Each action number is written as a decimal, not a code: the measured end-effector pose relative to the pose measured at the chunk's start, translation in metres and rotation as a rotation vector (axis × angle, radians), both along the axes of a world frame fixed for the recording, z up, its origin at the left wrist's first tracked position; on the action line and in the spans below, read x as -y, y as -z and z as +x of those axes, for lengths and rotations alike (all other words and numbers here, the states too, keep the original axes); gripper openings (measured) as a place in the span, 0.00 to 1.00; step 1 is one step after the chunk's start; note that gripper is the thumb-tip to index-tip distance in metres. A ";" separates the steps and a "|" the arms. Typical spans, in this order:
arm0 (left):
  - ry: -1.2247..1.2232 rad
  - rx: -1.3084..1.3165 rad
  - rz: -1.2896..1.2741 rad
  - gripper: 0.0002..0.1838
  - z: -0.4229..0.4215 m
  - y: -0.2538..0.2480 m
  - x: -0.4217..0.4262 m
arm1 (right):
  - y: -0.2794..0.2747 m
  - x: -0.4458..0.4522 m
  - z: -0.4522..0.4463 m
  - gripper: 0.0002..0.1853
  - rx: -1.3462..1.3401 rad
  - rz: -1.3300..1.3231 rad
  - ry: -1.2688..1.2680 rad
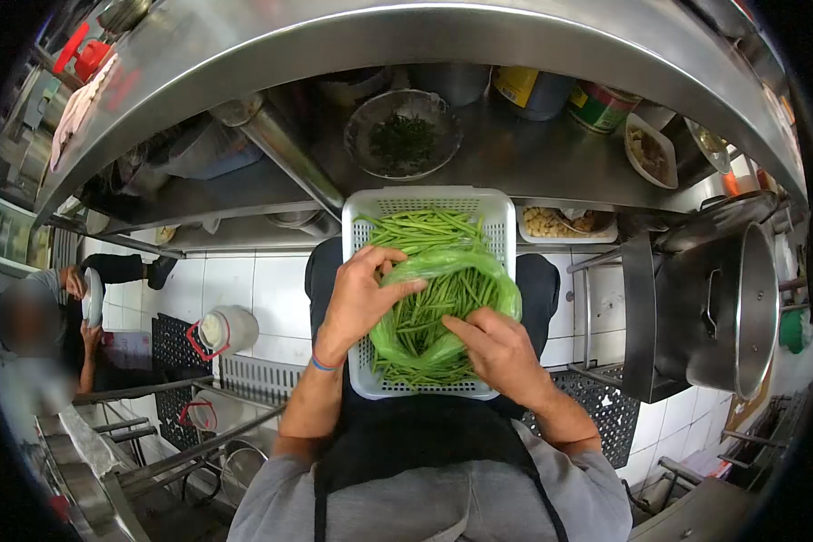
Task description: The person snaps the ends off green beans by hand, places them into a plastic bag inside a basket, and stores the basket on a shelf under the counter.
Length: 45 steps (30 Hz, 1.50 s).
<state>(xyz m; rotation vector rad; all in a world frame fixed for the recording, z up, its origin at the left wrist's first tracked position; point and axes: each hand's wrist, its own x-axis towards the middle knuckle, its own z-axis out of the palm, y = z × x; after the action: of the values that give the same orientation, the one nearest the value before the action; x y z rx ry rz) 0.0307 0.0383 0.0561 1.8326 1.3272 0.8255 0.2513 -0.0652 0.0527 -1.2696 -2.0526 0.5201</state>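
Observation:
A white perforated plastic basket (508, 212) rests across my lap with green beans (425, 226) in it. On top of them lies a green see-through plastic bag (506, 294), its mouth wide and more green beans inside. My left hand (363, 294) is at the bag's left rim, fingers curled on the plastic and thumb reaching over the opening. From the right, my right hand (499, 352) crosses the rim, its fingers closed and their tips down at the beans in the bag. What those tips pinch is hidden.
A steel counter (515, 154) ahead bears a bowl of chopped greens (403, 134) and tins. A tray of pale pieces (565, 224) sits beneath. A large steel pot (727, 307) stands right; a white bucket (230, 327) stands left. Another person (41, 316) holds a plate farther left.

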 end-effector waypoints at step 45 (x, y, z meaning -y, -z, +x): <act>-0.149 0.755 -0.650 0.11 -0.022 0.051 0.025 | -0.034 -0.041 -0.008 0.12 0.124 0.360 0.319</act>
<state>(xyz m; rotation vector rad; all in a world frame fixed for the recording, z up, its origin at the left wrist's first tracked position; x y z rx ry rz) 0.0089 0.0134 0.0054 0.7983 1.0502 0.8969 0.2432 -0.0245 0.0870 -1.3926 -1.8806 -0.0741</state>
